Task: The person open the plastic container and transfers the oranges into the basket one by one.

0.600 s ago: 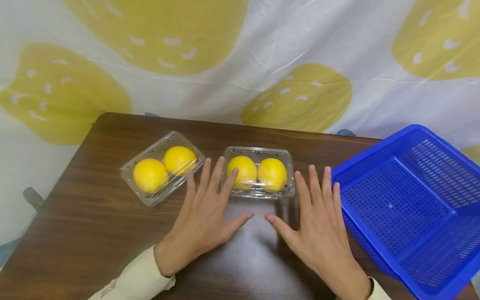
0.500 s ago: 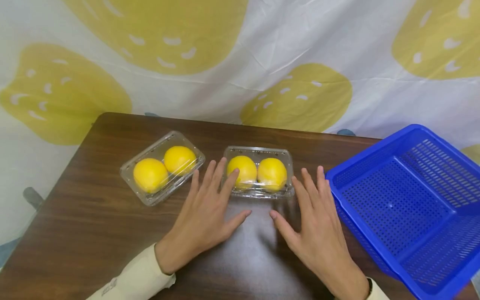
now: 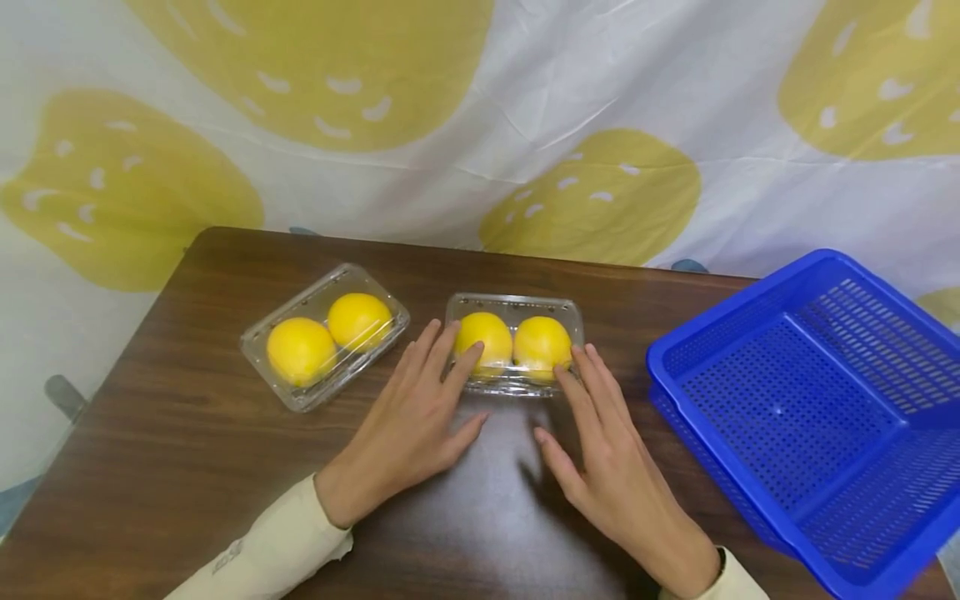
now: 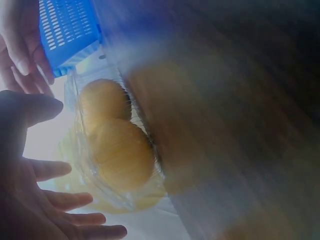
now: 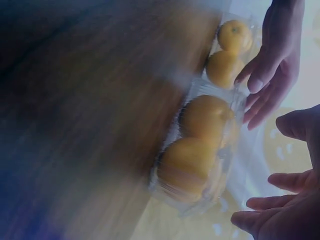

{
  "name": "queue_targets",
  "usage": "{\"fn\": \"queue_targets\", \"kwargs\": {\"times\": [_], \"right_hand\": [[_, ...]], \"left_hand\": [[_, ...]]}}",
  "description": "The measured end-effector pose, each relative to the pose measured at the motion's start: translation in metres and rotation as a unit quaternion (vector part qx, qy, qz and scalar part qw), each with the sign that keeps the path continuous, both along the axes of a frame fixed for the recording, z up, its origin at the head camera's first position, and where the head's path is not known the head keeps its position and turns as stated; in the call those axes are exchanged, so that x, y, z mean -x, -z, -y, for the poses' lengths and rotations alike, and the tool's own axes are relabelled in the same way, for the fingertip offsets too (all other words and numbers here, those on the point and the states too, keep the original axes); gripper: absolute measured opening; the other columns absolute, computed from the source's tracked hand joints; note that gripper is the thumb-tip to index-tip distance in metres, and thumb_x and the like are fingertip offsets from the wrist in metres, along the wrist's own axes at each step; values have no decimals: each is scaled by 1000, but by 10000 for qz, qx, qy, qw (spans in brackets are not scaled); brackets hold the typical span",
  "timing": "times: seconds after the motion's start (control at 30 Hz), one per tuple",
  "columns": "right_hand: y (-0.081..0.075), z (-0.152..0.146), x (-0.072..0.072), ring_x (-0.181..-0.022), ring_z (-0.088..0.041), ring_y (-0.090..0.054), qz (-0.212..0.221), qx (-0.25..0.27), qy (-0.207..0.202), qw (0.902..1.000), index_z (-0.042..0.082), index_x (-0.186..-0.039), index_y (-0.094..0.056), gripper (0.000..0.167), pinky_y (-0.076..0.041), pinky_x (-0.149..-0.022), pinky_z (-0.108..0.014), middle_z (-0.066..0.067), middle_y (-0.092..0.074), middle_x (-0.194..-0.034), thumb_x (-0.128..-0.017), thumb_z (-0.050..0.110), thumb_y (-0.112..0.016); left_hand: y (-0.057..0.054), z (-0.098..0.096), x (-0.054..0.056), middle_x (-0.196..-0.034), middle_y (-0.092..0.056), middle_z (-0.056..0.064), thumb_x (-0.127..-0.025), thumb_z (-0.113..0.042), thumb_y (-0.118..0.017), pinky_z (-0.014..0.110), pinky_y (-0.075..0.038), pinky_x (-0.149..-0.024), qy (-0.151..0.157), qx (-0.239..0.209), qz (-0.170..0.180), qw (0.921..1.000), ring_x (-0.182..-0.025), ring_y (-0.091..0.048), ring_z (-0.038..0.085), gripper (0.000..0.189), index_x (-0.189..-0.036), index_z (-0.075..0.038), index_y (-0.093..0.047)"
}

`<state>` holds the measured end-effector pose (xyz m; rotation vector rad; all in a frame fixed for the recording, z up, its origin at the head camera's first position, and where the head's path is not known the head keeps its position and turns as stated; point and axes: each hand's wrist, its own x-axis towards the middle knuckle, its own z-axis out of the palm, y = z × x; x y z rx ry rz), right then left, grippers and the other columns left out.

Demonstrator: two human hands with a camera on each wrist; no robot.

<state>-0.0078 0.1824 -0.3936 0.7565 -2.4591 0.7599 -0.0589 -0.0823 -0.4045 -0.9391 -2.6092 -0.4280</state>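
Looks forward and down from the head, over counter (image 3: 187, 467) and basket (image 3: 787, 408). Faces the middle box (image 3: 517, 387) close from the left wrist, low, tipped sideways. Faces it, tipped oppositely, from the right wrist, with the left box (image 3: 345, 365) beyond. Shares that box in all three.

Over the camera feed I look into a home-like spot, though I cannot tell whether it is truly a home. A white cloth (image 3: 570, 75) printed with big yellow shapes hangs like a curtain just behind a brown wood-grain table (image 3: 187, 450). On it, a blue plastic basket (image 3: 787, 408) and clear boxes (image 3: 348, 367) of yellow fruit (image 3: 297, 343) give my view its household look.
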Motion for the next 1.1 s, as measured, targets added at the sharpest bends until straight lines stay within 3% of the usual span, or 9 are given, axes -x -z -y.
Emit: {"fn": "queue_targets", "kwargs": {"times": [0.1,0.2,0.37,0.57,0.73,0.97,1.1], "right_hand": [[5,-2,1,-160,-50,-32,249,9,166,9996,-7,-160,-46,70,-31,-133,-58,-32,-36,-171,-115,46,-53],[9,-4,2,-160,-52,-31,459,98,303,9984,-6,-164,-41,74,-35,-125,-70,-31,-31,-174,-109,35,-70],[14,-5,6,-161,-50,-30,1221,398,610,9898,-4,-168,-34,88,-35,-123,-75,-27,-28,-177,-97,13,-84],[16,-3,11,-159,-47,-36,1898,875,1103,9717,-5,-170,-28,91,-34,-127,-69,-30,-33,-174,-99,14,-83],[17,0,13,-159,-44,-37,2379,1200,1339,9545,1,-173,-23,95,-32,-130,-66,-26,-32,-176,-101,20,-81],[17,4,18,-159,-46,-36,2713,1554,1495,9380,2,-174,-20,93,-31,-130,-67,-28,-33,-175,-105,26,-77],[18,7,20,-162,-42,-33,3018,1756,1589,9235,4,-175,-17,95,-28,-133,-64,-25,-31,-177,-106,31,-75]], "left_hand": [[1,1,1,-167,-42,33,-93,-39,-87,68,-43,-123,96,-3,22,10000,-154,-40,56,79,-156,-2,-56],[2,0,3,-167,-40,32,-94,-37,-86,69,-43,-122,210,21,19,9998,-155,-39,55,76,-155,-2,-57],[1,-2,6,-168,-40,31,-96,-35,-83,70,-46,-119,295,126,-19,9995,-156,-37,55,72,-155,-4,-57],[-1,-7,11,-169,-41,29,-98,-35,-81,71,-46,-119,318,224,-25,9992,-155,-38,55,69,-155,-4,-56],[-5,-11,13,-167,-43,27,-100,-34,-79,71,-46,-119,312,404,-36,9987,-154,-40,54,66,-155,-6,-57],[-8,-14,17,-166,-46,27,-102,-33,-77,71,-46,-119,312,628,-52,9975,-154,-42,53,64,-156,-4,-56],[-8,-16,20,-165,-46,26,-103,-33,-76,71,-46,-119,318,763,-54,9966,-154,-42,53,63,-156,-4,-56]]}}
